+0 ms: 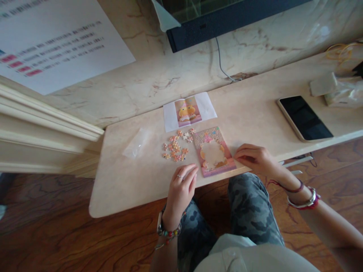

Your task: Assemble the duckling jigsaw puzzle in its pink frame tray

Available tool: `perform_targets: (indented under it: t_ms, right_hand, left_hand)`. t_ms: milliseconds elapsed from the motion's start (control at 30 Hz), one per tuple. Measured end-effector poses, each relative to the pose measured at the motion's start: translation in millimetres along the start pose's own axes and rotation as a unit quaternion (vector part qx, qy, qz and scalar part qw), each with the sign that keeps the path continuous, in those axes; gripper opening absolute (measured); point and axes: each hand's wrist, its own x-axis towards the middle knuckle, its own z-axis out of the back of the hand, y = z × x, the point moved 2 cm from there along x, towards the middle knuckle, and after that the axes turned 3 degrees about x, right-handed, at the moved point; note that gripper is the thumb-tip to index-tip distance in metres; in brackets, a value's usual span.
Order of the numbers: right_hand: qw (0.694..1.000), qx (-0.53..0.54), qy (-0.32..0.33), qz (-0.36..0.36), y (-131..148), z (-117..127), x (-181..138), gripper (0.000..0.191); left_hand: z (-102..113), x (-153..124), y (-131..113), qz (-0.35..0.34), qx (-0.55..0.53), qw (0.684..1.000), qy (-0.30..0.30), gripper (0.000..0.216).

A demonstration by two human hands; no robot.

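A jigsaw puzzle [202, 151] lies on the table with its border joined and an open gap in the middle. My right hand [253, 156] rests at its right edge, fingers stretched out towards the border and touching or almost touching it. Just left of the puzzle's lower corner is my left hand [183, 185], its fingers bent and drawn together; whatever may be between the fingertips is hidden. Loose puzzle pieces [175, 146] are heaped beyond my left hand. Behind them a creased paper sheet [202, 105] bears a picture of a yellow figure.
A clear plastic bag [137, 143] lies on the left of the pale table [113, 185]. To the right are a dark-screened phone or tablet [306, 118] and a plastic-wrapped packet [344, 92]. A screen [227, 24] hangs on the wall, with a cable [219, 58] below it.
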Motion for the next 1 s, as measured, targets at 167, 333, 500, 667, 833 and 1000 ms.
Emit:
perform_targets:
  t_ms: [167,333,500,667,833,1000]
  right_hand:
    - [1.000,0.002,-0.007,-0.002,0.1,-1.5,0.7,0.015]
    - [1.000,0.012,0.001,-0.004,-0.2,-2.7,1.1,0.015]
    - [0.999,0.029,0.008,0.015,14.4,-1.1,19.5,0.016]
    - [0.988,-0.007,0.086,0.126,38.8,-12.6,91.2,0.016]
    - [0.963,-0.092,0.203,0.155,47.6,-63.8,181.5,0.018]
    - [0.939,-0.128,0.267,0.173,51.4,-114.6,221.5,0.021]
  left_hand:
    - [0.3,0.4,0.7,-0.001,0.004,1.000,-0.002,0.029]
    - [1.5,0.5,1.7,0.000,0.006,1.000,-0.002,0.030]
    - [9.1,3.5,9.6,0.020,0.021,0.999,-0.027,0.025]
    - [22.2,12.0,38.4,0.119,0.048,0.991,-0.037,0.022]
    - [35.8,19.5,77.1,0.242,0.094,0.965,-0.028,0.019]
    - [37.0,18.3,89.4,0.270,0.095,0.957,-0.046,0.019]
